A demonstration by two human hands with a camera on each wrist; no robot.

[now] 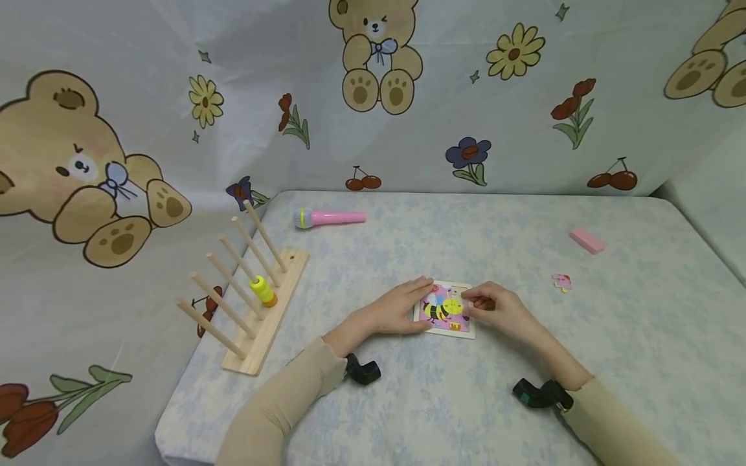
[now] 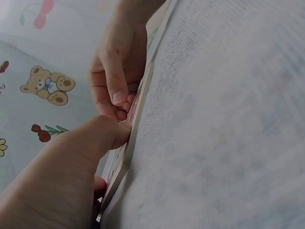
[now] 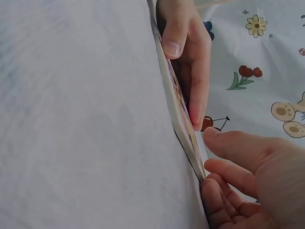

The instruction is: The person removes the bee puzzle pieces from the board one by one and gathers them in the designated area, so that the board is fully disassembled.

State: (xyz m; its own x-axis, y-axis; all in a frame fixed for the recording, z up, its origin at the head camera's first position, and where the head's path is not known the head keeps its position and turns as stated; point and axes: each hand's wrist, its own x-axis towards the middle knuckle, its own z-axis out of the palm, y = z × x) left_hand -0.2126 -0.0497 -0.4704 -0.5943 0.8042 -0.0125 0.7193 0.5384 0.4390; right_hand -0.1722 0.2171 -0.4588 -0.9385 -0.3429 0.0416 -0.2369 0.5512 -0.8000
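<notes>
A small square jigsaw puzzle (image 1: 444,309) with a cartoon bee on pink, framed in pale wood, lies flat on the table. My left hand (image 1: 402,307) holds its left side, thumb on the near edge and fingers by the far left corner; in the left wrist view the left thumb (image 2: 119,133) presses the frame's edge. At the right side is my right hand (image 1: 498,309), its fingers bent and fingertips right at the frame. Thumb and forefinger stand apart in the right wrist view, and lower fingers (image 3: 221,200) touch the frame's corner. A loose pink puzzle piece (image 1: 562,282) lies farther right.
To the left stands a wooden peg rack (image 1: 268,330) with several upright dowels, one carrying yellow and orange rings (image 1: 263,291). Near the back edge lies a pink toy microphone (image 1: 331,218). A pink block (image 1: 587,240) sits at the back right. Behind hangs a bear-print cloth (image 1: 245,39).
</notes>
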